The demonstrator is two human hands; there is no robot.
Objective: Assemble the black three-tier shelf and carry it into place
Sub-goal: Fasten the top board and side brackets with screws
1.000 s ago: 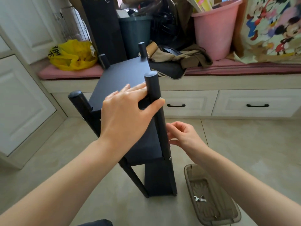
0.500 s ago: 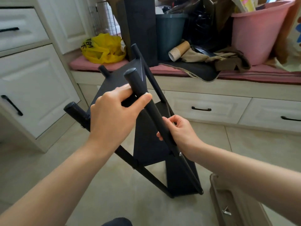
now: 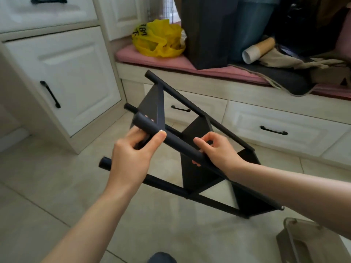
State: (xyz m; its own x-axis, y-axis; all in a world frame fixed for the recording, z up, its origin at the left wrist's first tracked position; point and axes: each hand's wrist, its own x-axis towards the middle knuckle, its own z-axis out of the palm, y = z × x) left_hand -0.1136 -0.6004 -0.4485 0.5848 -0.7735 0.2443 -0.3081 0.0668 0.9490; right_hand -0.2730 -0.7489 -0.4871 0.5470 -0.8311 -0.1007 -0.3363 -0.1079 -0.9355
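The black three-tier shelf [image 3: 197, 173] is tipped far over to the left, its posts slanting up-left and its lower end near the tiled floor at the right. My left hand [image 3: 133, 154] grips the upper part of the nearest post, thumb over the top of it. Further down the same post, my right hand [image 3: 216, 150] holds it with curled fingers. The three black panels stand edge-on between the posts. My right forearm hides part of the lowest tier.
White cabinet doors [image 3: 72, 76] stand at the left. A drawer bench [image 3: 266, 128] with a pink cushion runs behind, holding a yellow bag [image 3: 157, 38], a black panel [image 3: 207, 31] and bins. A brown plastic tray [image 3: 311, 242] lies on the floor at the lower right.
The shelf has gone from upright to steeply tilted leftward. My right hand has taken hold of the near post, and my view has swung left.
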